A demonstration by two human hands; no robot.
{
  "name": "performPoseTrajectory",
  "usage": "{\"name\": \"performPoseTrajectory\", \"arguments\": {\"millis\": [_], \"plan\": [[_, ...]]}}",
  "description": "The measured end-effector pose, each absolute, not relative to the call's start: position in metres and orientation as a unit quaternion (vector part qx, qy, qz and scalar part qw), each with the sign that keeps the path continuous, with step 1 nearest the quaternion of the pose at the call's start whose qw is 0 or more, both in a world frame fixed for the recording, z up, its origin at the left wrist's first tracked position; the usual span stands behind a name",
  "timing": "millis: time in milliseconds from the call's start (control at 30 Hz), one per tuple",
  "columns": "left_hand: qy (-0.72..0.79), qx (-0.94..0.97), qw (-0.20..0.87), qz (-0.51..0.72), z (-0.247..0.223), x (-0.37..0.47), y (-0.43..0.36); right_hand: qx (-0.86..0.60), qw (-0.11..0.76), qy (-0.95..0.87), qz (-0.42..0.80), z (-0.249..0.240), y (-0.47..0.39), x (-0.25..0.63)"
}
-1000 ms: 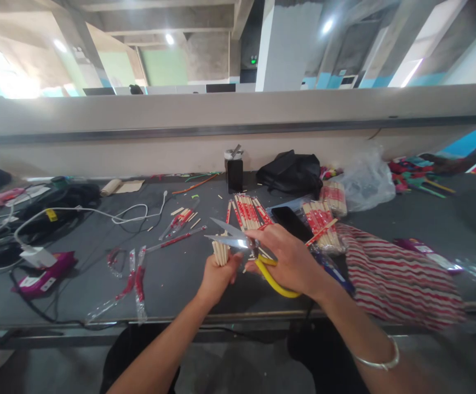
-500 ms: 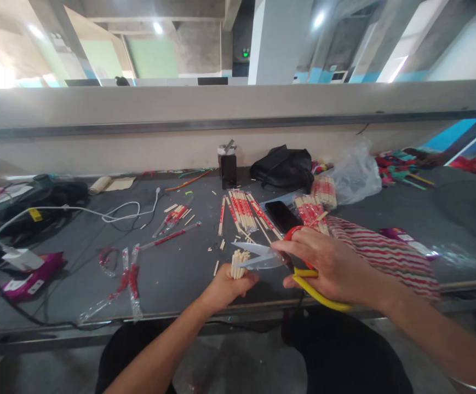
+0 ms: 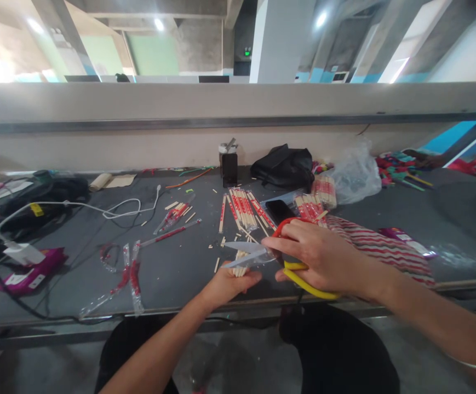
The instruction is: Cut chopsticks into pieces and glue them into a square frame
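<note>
Your scissors (image 3: 255, 256) sit further left, lower blade across the stick bundle (image 3: 241, 272).
Left hand (image 3: 227, 287): fingers clamped round the bundle, near the close edge of the counter (image 3: 172, 279). Right hand (image 3: 315, 254): fingers wrapped on the handles, blades apart; half a second ago more stick ends showed, now the blade hides most. Your two hands' work seems to meet there, though blade contact you cannot tell. Beyond lie red-marked sticks (image 3: 244, 209), then a black bag (image 3: 285, 167).

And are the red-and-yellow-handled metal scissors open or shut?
Open: the red-and-yellow-handled metal scissors in the right hand show two blades spread apart, with a gap between their tips.
</note>
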State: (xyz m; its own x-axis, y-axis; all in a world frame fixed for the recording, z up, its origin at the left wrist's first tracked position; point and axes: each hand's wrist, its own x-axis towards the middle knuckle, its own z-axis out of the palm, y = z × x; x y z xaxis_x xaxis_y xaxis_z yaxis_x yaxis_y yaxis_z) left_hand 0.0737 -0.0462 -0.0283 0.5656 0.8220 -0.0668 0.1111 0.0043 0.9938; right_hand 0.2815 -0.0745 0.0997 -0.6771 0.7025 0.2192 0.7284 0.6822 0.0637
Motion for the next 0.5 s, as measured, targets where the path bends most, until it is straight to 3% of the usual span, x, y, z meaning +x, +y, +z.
{"name": "performPoseTrajectory", "arguments": {"millis": [267, 433, 500], "plan": [[0.361, 0.646, 0.621, 0.259, -0.0265, 0.0696, -0.0438, -0.373, 0.088, -0.922, -0.061, 0.1011, -0.0704, 0.2750], [0.351, 0.661, 0.618, 0.241, -0.0246, 0.0686, -0.0415, -0.402, 0.218, -0.889, 0.003, 0.1038, -0.0660, 0.2806], [0.350, 0.664, 0.617, 0.237, -0.0261, 0.0692, -0.0407, -0.417, 0.233, -0.879, 0.001, 0.1040, -0.0639, 0.2840]]}}
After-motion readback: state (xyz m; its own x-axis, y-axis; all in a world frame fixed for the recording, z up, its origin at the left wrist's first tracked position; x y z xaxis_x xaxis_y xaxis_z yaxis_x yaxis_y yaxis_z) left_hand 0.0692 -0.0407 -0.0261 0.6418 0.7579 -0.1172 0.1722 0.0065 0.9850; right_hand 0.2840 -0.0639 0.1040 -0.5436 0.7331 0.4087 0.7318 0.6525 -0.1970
